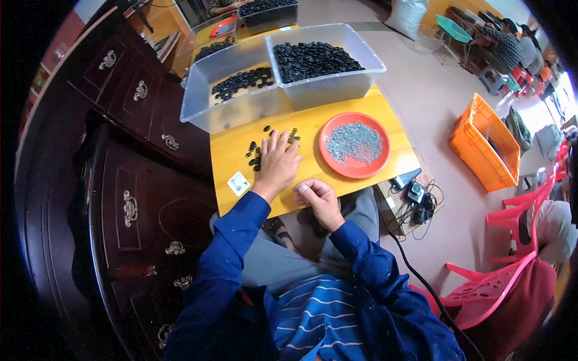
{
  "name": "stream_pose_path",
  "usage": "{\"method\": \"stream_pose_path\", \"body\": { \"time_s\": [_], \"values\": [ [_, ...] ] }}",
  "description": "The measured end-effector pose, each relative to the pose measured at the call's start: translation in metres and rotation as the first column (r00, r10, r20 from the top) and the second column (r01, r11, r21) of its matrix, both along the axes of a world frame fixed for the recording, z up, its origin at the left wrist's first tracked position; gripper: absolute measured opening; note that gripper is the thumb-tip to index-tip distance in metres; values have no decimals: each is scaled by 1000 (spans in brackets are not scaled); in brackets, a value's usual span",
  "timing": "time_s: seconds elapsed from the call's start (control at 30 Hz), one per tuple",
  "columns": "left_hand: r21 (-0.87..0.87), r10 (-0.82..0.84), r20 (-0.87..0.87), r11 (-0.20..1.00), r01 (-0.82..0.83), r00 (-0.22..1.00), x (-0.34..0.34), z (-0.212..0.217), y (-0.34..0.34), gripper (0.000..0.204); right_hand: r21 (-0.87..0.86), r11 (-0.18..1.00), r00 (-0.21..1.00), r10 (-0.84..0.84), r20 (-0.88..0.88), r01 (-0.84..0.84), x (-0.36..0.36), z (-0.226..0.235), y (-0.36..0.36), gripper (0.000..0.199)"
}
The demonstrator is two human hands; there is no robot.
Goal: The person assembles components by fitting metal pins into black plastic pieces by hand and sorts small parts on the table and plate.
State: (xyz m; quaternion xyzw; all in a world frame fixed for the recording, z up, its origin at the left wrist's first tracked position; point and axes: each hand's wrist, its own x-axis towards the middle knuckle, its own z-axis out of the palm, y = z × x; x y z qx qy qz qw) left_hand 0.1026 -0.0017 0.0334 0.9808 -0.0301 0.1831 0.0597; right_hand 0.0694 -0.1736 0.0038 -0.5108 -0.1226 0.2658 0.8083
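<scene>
A yellow wooden worktop (337, 180) stands beside dark carved cabinets (138, 198) on a pale floor. The left hand (278, 161) lies flat, fingers spread wide, over scattered small black rings (254, 153) just left of and ahead of it; their facing is too small to tell. The right hand (316, 197) is curled narrow at the worktop's near edge, below an orange plate (328, 157).

a small white square label (238, 183) lies on the yellow table's (313, 159) near-left corner.
</scene>
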Motion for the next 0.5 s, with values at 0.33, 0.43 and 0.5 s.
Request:
{"method": "stream_pose_path", "body": {
  "time_s": [0.33, 0.43, 0.5],
  "values": [
    [39, -177, 33, 984, 175, 984, -30, 9, -37, 44, -44, 991, 992, -124, 1, 124, -7, -4, -33, 19],
    [26, -166, 21, 986, 166, 986, -64, 11, -44, 51, -20, 992, 992, -128, -10, 127, -14, -4, -40, 19],
    [-25, -194, -22, 981, 193, 981, -82, 14, -50, 53, 6, 987, 987, -159, -35, 160, -13, -11, -45, 18]
  ]
}}
